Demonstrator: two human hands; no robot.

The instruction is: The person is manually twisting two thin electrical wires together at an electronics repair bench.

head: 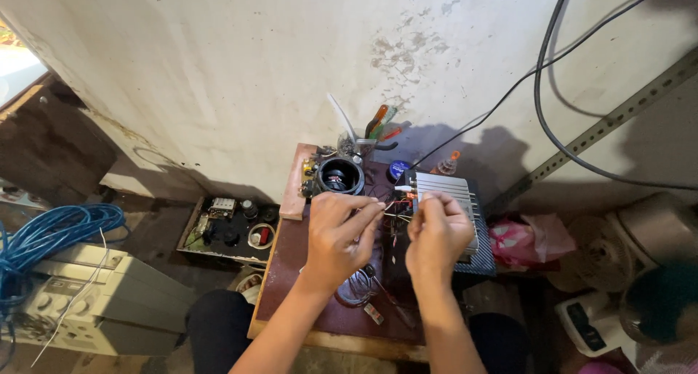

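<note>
Wires (392,208) just left of the finned metal box (448,199) are pinched by left hand (339,232) and right hand (438,232), both grips clamped.

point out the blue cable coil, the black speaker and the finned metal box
blue cable coil (54,232): head view, on the looped strands.
black speaker (339,176): head view, on its cone.
finned metal box (449,188): head view, on its ribbed top.

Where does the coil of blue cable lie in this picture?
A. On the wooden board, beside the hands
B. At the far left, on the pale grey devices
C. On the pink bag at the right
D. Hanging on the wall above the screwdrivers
B: the coil of blue cable rests at the far left on the pale grey devices, well away from the left hand and the right hand.
</note>
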